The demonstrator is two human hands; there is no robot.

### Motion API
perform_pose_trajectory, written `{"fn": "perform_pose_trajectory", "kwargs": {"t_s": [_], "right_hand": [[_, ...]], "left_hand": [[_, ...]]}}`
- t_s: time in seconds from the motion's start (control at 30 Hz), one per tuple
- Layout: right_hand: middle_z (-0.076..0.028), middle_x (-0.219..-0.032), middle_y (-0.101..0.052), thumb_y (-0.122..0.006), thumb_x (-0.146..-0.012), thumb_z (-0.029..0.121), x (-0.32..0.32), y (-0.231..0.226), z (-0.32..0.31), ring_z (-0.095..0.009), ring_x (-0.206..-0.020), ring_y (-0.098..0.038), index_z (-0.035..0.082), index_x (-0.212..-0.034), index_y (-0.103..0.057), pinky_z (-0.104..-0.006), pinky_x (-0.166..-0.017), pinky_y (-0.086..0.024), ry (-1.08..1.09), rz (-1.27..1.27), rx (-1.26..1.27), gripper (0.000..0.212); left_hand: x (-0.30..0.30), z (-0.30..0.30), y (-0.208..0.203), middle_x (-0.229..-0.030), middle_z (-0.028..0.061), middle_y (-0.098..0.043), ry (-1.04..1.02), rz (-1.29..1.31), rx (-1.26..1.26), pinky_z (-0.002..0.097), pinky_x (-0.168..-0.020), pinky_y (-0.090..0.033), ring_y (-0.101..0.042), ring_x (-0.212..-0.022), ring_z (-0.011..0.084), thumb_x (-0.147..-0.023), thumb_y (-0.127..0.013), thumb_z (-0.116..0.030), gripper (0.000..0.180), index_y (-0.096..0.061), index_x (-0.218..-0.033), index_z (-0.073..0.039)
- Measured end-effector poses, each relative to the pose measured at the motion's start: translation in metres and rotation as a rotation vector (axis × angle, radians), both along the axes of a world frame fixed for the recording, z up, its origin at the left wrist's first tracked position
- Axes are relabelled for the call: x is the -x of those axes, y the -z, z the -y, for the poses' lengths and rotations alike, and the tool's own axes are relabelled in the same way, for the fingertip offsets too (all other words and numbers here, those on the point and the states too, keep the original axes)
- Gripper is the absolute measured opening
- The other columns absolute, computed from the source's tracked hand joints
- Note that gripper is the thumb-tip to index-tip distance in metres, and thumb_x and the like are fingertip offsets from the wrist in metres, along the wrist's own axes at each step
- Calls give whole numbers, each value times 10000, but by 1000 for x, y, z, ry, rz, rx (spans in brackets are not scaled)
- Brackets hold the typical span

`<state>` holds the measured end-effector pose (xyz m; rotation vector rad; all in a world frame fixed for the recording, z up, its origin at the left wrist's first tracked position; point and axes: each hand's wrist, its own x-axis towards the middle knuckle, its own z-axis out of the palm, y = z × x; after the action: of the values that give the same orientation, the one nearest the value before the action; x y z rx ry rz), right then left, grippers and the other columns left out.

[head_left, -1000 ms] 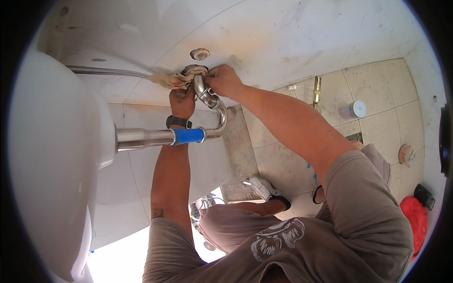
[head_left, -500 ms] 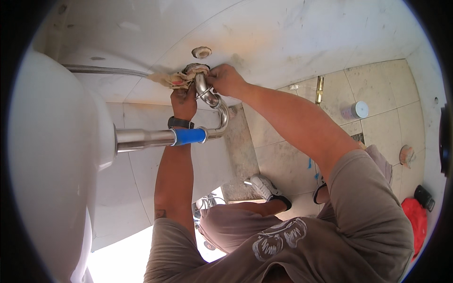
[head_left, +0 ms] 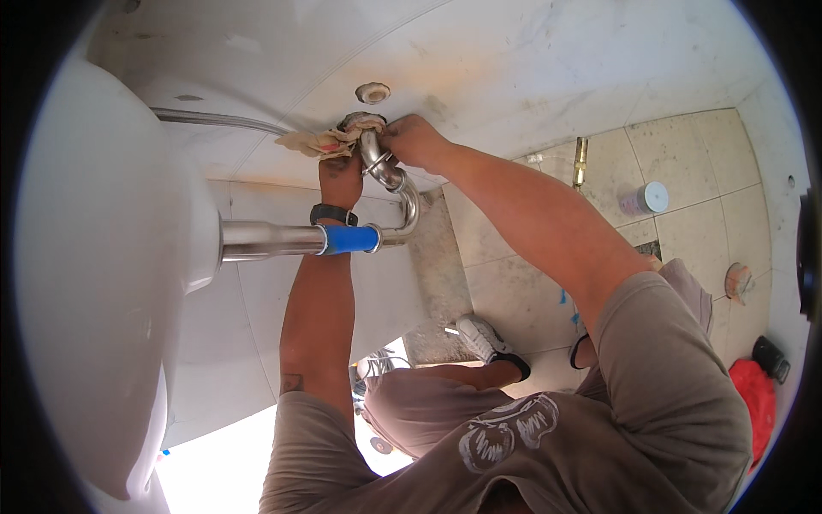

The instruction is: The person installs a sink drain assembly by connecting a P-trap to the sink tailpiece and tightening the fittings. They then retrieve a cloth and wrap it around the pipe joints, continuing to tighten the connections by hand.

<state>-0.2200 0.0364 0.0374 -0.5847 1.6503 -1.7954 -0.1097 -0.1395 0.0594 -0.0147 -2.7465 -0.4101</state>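
Metal drain pipe (head_left: 413, 206): runs sideways from the white basin (head_left: 98, 274) at left, bends up in an S, ends at a rough-edged wall opening (head_left: 360, 118). Blue sleeve (head_left: 350, 239) wraps the straight run just before the bend; loose-looking thin metal ring (head_left: 378, 163) sits round the upper bend. Crumpled tan sheet (head_left: 315, 144), paper or cloth, can't tell which, bunched at the wall end, left of the pipe. Left hand (head_left: 341, 177) is up behind the straight run, just under the sheet and beside the upper bend; fingers mostly hidden, so can't tell if it's gripping. Dark watch (head_left: 334, 213) on that wrist, right above the blue sleeve. Right hand (head_left: 414, 141) is on the other side of the upper bend, close against the wall, fingers curled in toward the pipe end; fingertips obscured, grip can't be confirmed. Second round hole (head_left: 373, 92) in the wall just above. Braided hose (head_left: 218, 122) comes in from the basin side toward the sheet. Tiled floor (head_left: 514, 295) at right carries a brass-coloured cylinder (head_left: 580, 161) and a white-lidded tub (head_left: 646, 198).
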Motion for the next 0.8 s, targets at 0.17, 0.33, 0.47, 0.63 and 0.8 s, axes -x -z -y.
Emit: {"fn": "perform_pose_trajectory", "kwargs": {"t_s": [0.17,0.33,0.47,0.63,0.8], "right_hand": [[-150,-759,-713,-690,-933,238,-2,-8,-17,-244,-704,-696,-11,-974,-760,-380,-683,-540,29,-153,-128,262],[-197,-938,-736,-678,-886,327,-7,-18,-20,-357,-895,-719,59,-916,-768,-461,-796,-568,108,-397,-271,284],[-205,-848,-722,-658,-885,296,-5,-23,-17,-375,-836,-706,50,-893,-773,-464,-764,-551,128,-401,-324,272],[-193,-864,-734,-621,-885,285,-5,-26,-13,-368,-845,-715,60,-872,-778,-445,-783,-563,117,-249,-384,274],[-189,-907,-734,-587,-947,302,-1,-26,-20,-376,-874,-711,45,-906,-751,-466,-784,-566,55,-385,-259,308]], "left_hand": [[1,3,-11,-1111,161,-701,35,72,317,431,-934,-505,-652,-1086,342,-775,-646,22,414,-681,-1179,-59],[1,6,-3,-1016,152,-709,-49,197,457,447,-867,-519,-669,-1004,353,-767,-642,34,363,-699,-1112,-62],[0,3,11,-975,130,-713,-37,32,363,439,-845,-520,-678,-958,335,-808,-659,-8,246,-710,-1045,-50],[-2,-6,11,-1152,166,-699,-72,35,114,436,-966,-491,-627,-1138,364,-847,-641,19,313,-704,-1141,-71],[-4,-10,-8,-1177,191,-689,-122,309,112,477,-990,-466,-594,-1134,405,-856,-638,-11,420,-651,-1271,-73]]}}
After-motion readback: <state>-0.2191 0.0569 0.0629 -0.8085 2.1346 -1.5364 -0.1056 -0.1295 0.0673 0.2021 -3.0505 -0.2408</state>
